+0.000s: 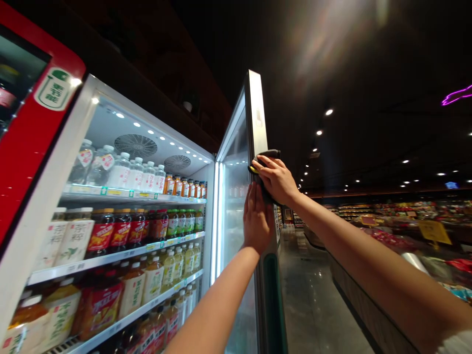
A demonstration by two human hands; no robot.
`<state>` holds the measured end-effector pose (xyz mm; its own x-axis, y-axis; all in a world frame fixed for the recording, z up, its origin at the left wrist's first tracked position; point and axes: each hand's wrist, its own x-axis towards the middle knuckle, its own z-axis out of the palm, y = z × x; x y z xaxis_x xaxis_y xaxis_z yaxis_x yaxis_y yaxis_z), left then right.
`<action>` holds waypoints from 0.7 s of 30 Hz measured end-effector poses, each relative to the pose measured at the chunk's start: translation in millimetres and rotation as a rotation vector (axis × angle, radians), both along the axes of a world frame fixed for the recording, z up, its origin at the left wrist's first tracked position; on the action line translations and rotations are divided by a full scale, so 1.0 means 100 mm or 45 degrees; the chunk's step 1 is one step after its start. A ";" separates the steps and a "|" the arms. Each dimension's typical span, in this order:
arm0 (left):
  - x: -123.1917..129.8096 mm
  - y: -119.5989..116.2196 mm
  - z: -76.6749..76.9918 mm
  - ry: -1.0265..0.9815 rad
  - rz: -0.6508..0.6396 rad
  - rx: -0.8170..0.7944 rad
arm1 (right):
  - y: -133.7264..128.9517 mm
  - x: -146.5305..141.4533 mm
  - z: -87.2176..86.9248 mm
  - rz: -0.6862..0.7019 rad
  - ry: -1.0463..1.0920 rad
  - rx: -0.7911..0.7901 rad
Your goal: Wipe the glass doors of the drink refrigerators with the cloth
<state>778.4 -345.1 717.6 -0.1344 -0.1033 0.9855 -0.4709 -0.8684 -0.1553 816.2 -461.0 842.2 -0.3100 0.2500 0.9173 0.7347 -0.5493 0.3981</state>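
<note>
The glass door (257,113) of a lit drinks fridge stands swung open, its metal edge facing me. My right hand (276,178) presses a dark cloth (272,154) with a bit of yellow against this edge, fingers bent over it. Just below, my left hand (258,219) lies against the door edge with its fingers stretched upward and flat. Part of the dark cloth lies between the two hands and is mostly hidden by them.
Fridge shelves (121,259) with several rows of bottles are at the left, beside a red cabinet (55,44). A grey floor aisle (308,290) runs behind the door, with a long display counter (359,295) of goods on the right.
</note>
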 end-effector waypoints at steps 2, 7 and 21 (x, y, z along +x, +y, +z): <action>0.00 -0.01 0.00 -0.057 0.010 -0.007 | 0.04 0.02 0.12 -0.002 -0.001 0.018; 0.02 -0.02 0.02 -0.031 0.020 0.027 | 0.17 0.09 0.92 0.020 0.145 0.183; 0.29 -0.18 0.09 0.046 -0.130 -0.016 | -0.26 0.35 0.09 0.116 0.126 -0.045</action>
<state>807.2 -362.7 727.1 -0.1078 -0.0783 0.9911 -0.5621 -0.8175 -0.1258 851.0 -486.5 851.3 -0.2417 0.2579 0.9354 0.8174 -0.4654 0.3395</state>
